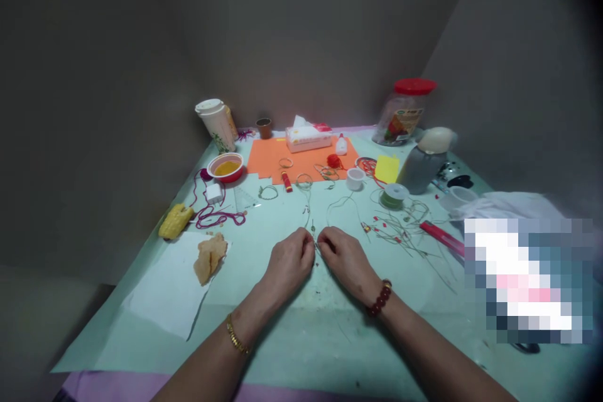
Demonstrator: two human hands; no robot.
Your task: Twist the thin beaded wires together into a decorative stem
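My left hand (293,254) and my right hand (346,259) meet at the middle of the green-covered table, fingertips pinched and nearly touching. Between them runs a thin pale green cord (308,212), gripped by both hands; its loose strands trail away from me. A small green bead or knot (313,228) shows just beyond the fingertips. Curled fingers hide most of what is pinched. Past the hands lie a looped cord bracelet (268,192) and a red-and-gold tube (286,181). To the right is a tangle of thin cords (400,235) with small red pieces.
Orange sheets (264,154) at the back carry a tissue box (308,138). Left are a red bowl (226,168), purple cord (219,217), corn (176,221) and white paper (164,289). Right are a green spool (394,196), a pink-red cutter (441,237) and a red-lidded jar (402,113).
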